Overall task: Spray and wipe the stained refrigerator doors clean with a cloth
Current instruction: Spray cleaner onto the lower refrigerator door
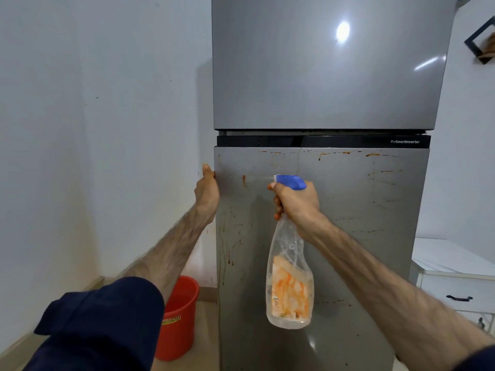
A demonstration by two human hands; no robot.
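Observation:
A grey two-door refrigerator stands in front of me. Its lower door [361,236] carries orange-brown streaks and drips, thickest along the top and down the left side. The upper door [321,76] looks clean and reflects a light. My right hand [297,204] grips the neck of a clear spray bottle [289,279] with a blue nozzle head and an orange label, the nozzle pointing left, close to the lower door. My left hand [207,191] grips the left edge of the lower door, fingers wrapped round it. No cloth is in view.
A red bucket [178,319] stands on the floor left of the refrigerator, against the white wall. A white cabinet [455,277] with a dark drawer handle sits to the right. A dark wall bracket [479,44] hangs at the upper right.

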